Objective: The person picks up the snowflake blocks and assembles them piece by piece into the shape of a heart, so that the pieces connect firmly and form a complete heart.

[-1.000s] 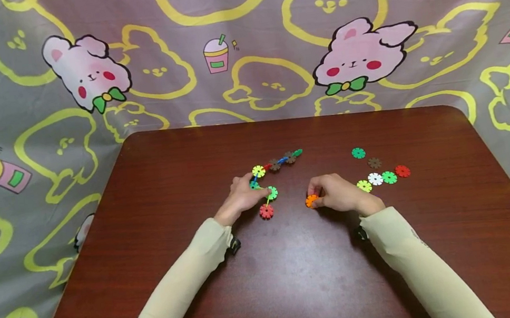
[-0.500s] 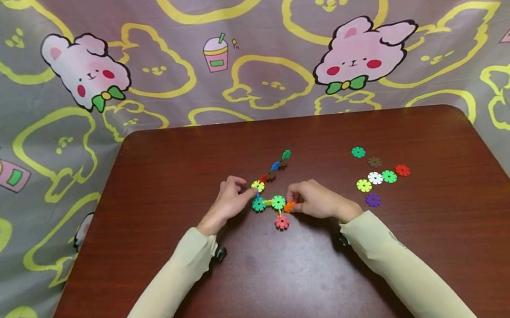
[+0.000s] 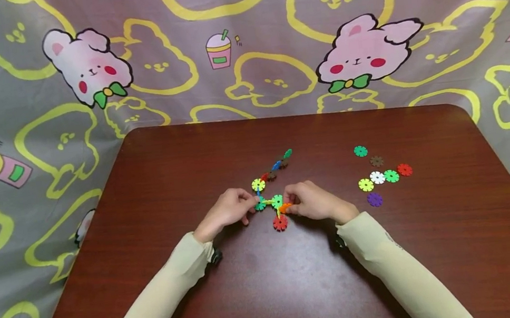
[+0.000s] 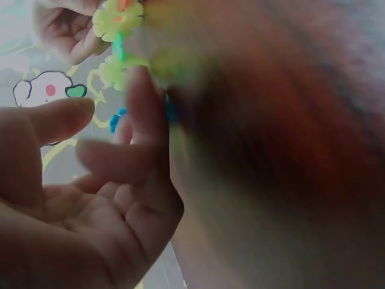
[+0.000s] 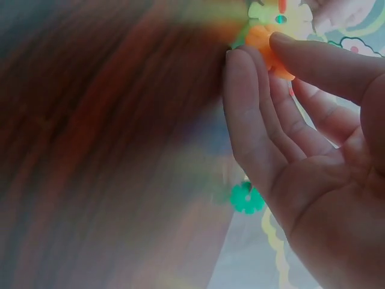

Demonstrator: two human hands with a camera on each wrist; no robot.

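A chain of joined notched plastic discs lies mid-table. It has a yellow disc (image 3: pixel 258 185), a teal disc (image 3: pixel 260 204), a light green disc (image 3: pixel 277 201) and a red disc (image 3: pixel 280 223) at its near end. My right hand (image 3: pixel 312 200) pinches an orange disc (image 3: pixel 285 208) between thumb and fingers, against the chain by the light green disc; the exact joint is hidden. My left hand (image 3: pixel 229 211) is at the teal disc, its fingertips partly covering it. In the left wrist view, the left thumb (image 4: pixel 66 120) stands apart from the fingers, which hold nothing visible.
Loose discs lie right of the right hand: teal (image 3: pixel 361 151), brown (image 3: pixel 377 161), white (image 3: pixel 377 177), green (image 3: pixel 391 176), red (image 3: pixel 405 170), yellow (image 3: pixel 366 185) and purple (image 3: pixel 374 199). A patterned curtain (image 3: pixel 268 35) hangs behind the brown table (image 3: pixel 271 295).
My right hand has moved left with the orange disc to the chain, uncovering the purple disc. The chain's near part has shifted closer to me; my left hand has shifted left and down.
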